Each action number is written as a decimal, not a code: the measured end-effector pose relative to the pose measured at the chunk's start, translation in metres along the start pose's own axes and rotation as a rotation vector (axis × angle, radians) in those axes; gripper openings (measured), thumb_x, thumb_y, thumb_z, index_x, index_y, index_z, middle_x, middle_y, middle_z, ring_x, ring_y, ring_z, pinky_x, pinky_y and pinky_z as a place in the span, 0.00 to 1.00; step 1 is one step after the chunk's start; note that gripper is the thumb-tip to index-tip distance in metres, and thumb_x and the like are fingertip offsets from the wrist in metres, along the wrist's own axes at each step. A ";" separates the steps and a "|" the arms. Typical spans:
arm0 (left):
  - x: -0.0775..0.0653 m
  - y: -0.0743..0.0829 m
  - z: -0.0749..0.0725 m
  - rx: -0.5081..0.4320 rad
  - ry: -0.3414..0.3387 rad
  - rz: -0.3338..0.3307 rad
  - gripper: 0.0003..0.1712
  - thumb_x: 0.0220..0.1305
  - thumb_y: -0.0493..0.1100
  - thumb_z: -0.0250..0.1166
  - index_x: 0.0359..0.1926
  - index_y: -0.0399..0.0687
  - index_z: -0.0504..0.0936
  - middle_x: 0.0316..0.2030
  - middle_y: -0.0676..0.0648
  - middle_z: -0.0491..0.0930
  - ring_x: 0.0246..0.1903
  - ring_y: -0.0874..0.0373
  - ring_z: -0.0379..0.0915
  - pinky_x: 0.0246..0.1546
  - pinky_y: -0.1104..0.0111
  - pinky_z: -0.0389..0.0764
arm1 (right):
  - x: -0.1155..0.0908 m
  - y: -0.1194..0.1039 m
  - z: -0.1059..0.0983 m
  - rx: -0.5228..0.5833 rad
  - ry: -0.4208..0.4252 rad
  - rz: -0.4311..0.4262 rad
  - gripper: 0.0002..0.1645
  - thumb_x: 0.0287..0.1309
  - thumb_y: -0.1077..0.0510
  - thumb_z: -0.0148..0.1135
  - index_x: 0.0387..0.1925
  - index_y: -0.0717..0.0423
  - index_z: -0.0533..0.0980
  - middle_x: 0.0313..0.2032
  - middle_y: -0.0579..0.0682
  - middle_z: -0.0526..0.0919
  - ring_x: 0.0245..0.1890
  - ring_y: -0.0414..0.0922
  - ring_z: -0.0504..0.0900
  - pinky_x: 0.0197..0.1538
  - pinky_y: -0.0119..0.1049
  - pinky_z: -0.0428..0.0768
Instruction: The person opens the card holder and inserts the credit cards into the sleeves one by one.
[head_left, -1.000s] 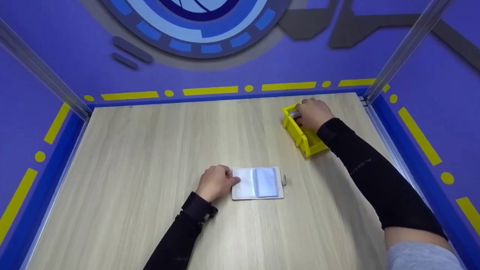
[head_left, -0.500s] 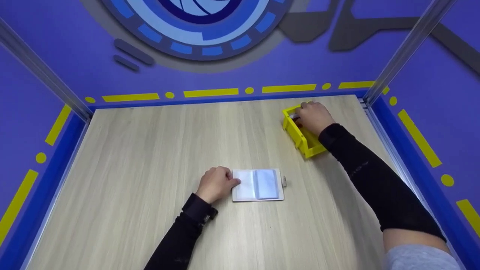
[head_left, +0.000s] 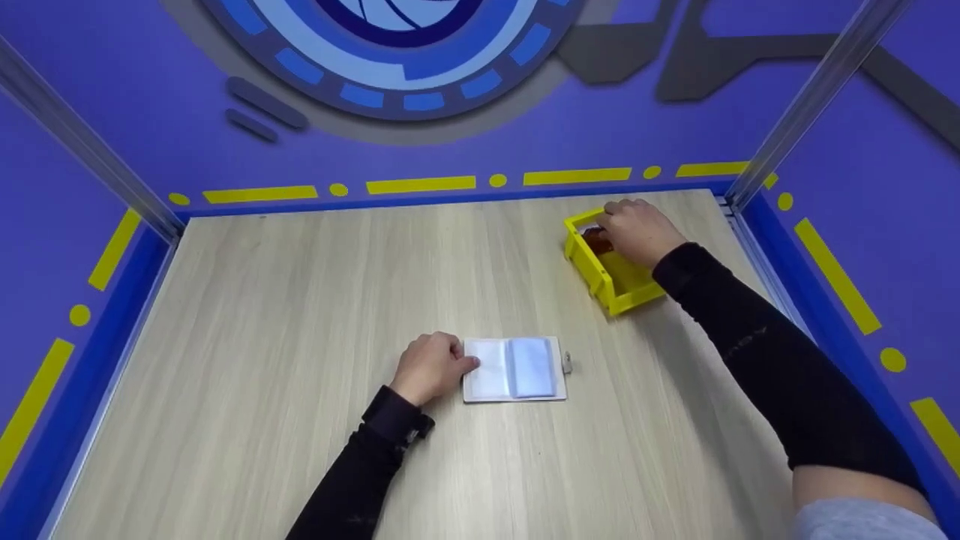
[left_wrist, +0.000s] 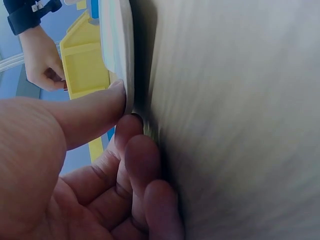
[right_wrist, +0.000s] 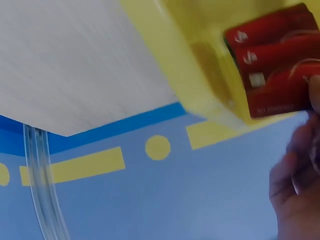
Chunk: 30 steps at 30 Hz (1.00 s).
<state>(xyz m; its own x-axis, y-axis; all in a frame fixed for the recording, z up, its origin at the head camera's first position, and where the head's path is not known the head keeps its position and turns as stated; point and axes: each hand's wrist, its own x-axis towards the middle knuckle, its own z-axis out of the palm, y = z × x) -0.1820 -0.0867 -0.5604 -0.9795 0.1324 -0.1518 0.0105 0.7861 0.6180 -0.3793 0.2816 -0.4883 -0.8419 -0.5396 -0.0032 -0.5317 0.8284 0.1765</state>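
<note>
An opened card holder point(head_left: 491, 373) with clear plastic sleeves lies flat on the table, its small clasp tab point(head_left: 567, 363) pointing right. My left hand point(head_left: 429, 367) pinches the holder's left edge; in the left wrist view the thumb presses on top and fingertips sit at the edge's underside. My right hand point(head_left: 640, 231) reaches over the far end of a yellow bin point(head_left: 589, 268). Its thumb lies on a few overlapping red bank cards point(right_wrist: 277, 82), one showing a chip, pinched at their edge. The other fingers are partly out of the right wrist view.
The wooden table point(head_left: 300, 315) spreads to the left and front of the holder. Blue printed walls point(head_left: 420, 161) enclose it at the back and sides, with metal corner posts point(head_left: 810, 105) at the rear. The bin stands near the back right.
My right hand has shifted slightly right over the bin, and red cards show where a silvery surface showed before. The left hand and card holder stay put.
</note>
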 end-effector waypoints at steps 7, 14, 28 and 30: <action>0.001 -0.002 -0.003 0.005 0.000 -0.023 0.24 0.68 0.55 0.78 0.21 0.55 0.78 0.21 0.57 0.72 0.26 0.57 0.69 0.31 0.64 0.67 | 0.001 -0.001 -0.004 0.054 -0.051 0.013 0.11 0.78 0.65 0.63 0.54 0.61 0.86 0.46 0.59 0.87 0.44 0.58 0.82 0.61 0.55 0.85; -0.002 -0.004 0.002 -0.010 0.003 -0.012 0.23 0.68 0.54 0.78 0.21 0.54 0.78 0.21 0.57 0.73 0.25 0.57 0.70 0.31 0.64 0.68 | 0.004 -0.006 0.008 0.049 -0.045 0.036 0.11 0.81 0.62 0.62 0.51 0.62 0.88 0.45 0.59 0.88 0.44 0.58 0.84 0.62 0.55 0.85; -0.001 0.000 0.002 -0.013 0.010 0.005 0.24 0.69 0.53 0.78 0.20 0.54 0.77 0.20 0.57 0.70 0.24 0.58 0.67 0.29 0.65 0.66 | 0.001 -0.004 -0.006 0.096 0.041 0.059 0.11 0.81 0.59 0.64 0.52 0.62 0.88 0.40 0.59 0.86 0.39 0.57 0.83 0.54 0.53 0.87; 0.000 0.001 0.001 -0.014 0.009 0.004 0.24 0.68 0.53 0.78 0.20 0.54 0.77 0.20 0.57 0.71 0.24 0.58 0.67 0.30 0.65 0.66 | -0.002 -0.001 -0.015 0.123 0.066 0.065 0.10 0.80 0.61 0.64 0.51 0.63 0.87 0.41 0.60 0.87 0.40 0.58 0.84 0.54 0.54 0.87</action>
<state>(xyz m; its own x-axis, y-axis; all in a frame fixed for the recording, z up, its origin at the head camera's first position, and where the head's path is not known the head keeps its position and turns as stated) -0.1814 -0.0855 -0.5599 -0.9813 0.1298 -0.1424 0.0116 0.7773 0.6290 -0.3756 0.2792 -0.4734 -0.8691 -0.4897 0.0694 -0.4870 0.8718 0.0525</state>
